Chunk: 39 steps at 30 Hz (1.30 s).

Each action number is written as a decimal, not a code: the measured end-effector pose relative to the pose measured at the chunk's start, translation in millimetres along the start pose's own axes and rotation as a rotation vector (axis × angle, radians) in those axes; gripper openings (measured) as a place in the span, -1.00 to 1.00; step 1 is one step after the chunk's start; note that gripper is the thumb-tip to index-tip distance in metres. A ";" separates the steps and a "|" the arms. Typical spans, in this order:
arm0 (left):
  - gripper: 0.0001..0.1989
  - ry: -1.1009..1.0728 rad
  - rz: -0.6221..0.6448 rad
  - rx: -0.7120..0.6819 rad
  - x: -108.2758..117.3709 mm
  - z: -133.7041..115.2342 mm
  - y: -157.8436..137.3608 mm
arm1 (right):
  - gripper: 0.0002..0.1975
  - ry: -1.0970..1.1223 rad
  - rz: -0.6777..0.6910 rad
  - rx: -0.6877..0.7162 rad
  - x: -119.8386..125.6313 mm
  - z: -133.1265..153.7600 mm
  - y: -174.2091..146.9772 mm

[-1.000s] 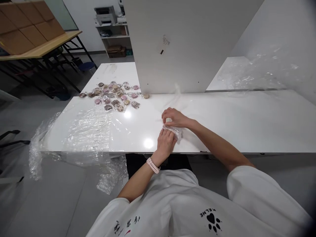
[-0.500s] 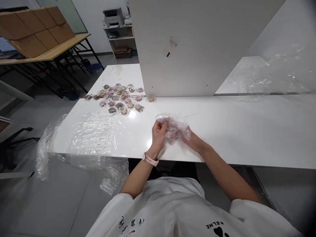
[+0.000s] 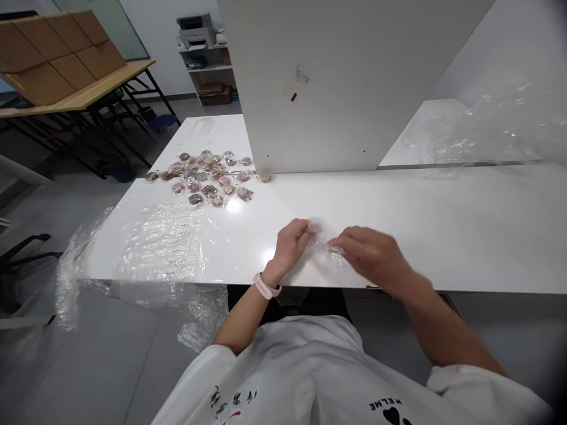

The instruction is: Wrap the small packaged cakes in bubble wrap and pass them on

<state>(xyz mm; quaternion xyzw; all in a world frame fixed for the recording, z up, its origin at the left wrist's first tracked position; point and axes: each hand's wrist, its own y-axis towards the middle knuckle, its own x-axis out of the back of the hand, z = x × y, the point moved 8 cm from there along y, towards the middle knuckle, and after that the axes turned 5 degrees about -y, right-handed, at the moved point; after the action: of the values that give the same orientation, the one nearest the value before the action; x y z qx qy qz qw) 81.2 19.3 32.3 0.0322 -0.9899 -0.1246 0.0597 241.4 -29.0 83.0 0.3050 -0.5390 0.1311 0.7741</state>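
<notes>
My left hand (image 3: 290,245), with a pink band at the wrist, pinches one side of a crumpled piece of clear plastic wrap (image 3: 319,234) just over the white table. On the other side, my right hand (image 3: 376,257) has its fingers closed on the wrap's edge; motion blurs both. Whether anything lies inside the wrap I cannot make out. Beyond and left of my hands lies a loose cluster of small round pieces in clear packets (image 3: 209,190), pink, tan and dark brown. One tan packet (image 3: 264,177) sits apart, by the foot of the upright panel.
A large clear plastic sheet (image 3: 155,245) covers the table's left end and hangs over the front edge. The tall white panel (image 3: 328,88) rises behind my hands. More clear plastic (image 3: 469,136) lies at the back right. Cardboard boxes (image 3: 57,56) stand on another table.
The wrap is bunched smaller between my hands and looks more stretched. My right hand has turned over and come up, its fingers now closed on the edge. The view has shifted slightly.
</notes>
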 end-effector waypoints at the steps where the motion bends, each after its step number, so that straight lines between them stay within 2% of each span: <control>1: -0.95 -0.045 0.186 0.036 -10.0 -2.3 -2.0 | -0.73 0.120 -0.008 -0.002 9.8 -7.5 7.4; 3: -0.90 -0.215 0.548 0.175 -31.7 -5.8 -14.7 | -0.79 0.448 0.010 -0.036 14.5 -23.2 23.7; 4: -0.85 -0.316 0.661 0.252 -39.5 -7.9 -21.3 | -0.78 0.623 0.019 -0.072 9.5 -29.9 31.1; 5: -0.80 -0.414 0.693 0.319 -44.3 -8.9 -24.3 | -0.74 0.781 0.010 -0.130 0.9 -35.9 37.0; 6: -0.76 -0.500 0.644 0.369 -46.2 -7.8 -22.8 | -0.70 0.912 -0.024 -0.205 -10.2 -41.4 40.7; 7: -0.72 -0.566 0.537 0.397 -45.8 -4.5 -18.3 | -0.65 1.016 -0.077 -0.291 -22.6 -46.0 41.7; 10: -0.70 -0.619 0.208 0.366 -42.0 9.6 -5.2 | -0.52 1.235 -0.186 -0.502 -59.6 -47.9 30.0; 12: -0.77 -0.551 0.120 0.293 -42.8 14.8 -0.2 | -0.46 1.317 -0.189 -0.551 -73.6 -42.0 15.9; 15: -0.92 -0.340 0.071 0.200 -44.7 17.2 5.1 | -0.43 1.358 -0.186 -0.552 -78.0 -36.2 -8.2; 17: -0.93 -0.140 0.083 0.123 -50.5 13.4 9.2 | -0.52 1.357 -0.261 -0.624 -78.5 -45.8 -26.1; 20: -0.96 0.037 0.215 0.009 -74.1 7.3 14.3 | -0.62 1.283 -0.479 -0.859 -79.0 -89.4 -51.9; 22: -0.79 0.048 0.297 0.007 -88.9 10.8 16.0 | -0.64 1.194 -0.649 -1.014 -71.8 -135.4 -62.3; 24: -0.66 0.070 0.331 0.066 -95.9 20.0 16.9 | -0.72 1.080 -0.824 -1.153 -56.0 -190.1 -65.2; 25: -0.64 0.093 0.337 0.098 -97.0 24.9 17.0 | -0.76 1.015 -0.900 -1.223 -46.2 -218.0 -63.7; 27: -0.69 0.148 0.361 0.139 -98.0 32.5 16.2 | -0.80 0.927 -0.962 -1.288 -27.6 -269.8 -47.7; 29: -0.73 0.190 0.392 0.136 -99.5 36.0 14.9 | -0.79 0.860 -0.960 -1.317 -14.2 -312.8 -22.6; 32: -0.73 0.228 0.396 0.117 -101.3 39.0 14.4 | -0.77 0.753 -0.885 -1.356 -9.0 -356.8 17.1; 35: -0.72 0.230 0.376 0.115 -103.1 42.3 15.1 | -0.75 0.591 -0.796 -1.377 -13.0 -381.3 44.4; 39: -0.74 0.229 0.359 0.113 -105.0 45.0 16.9 | -0.81 0.337 -0.639 -1.377 -20.5 -402.0 57.0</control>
<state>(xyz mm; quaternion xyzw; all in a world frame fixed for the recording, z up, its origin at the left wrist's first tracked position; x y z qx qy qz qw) 178.8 54.9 -18.2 -0.1271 -0.9719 -0.0520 0.1912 506.5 264.7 -10.6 -0.1280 -0.2599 -0.4184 0.8608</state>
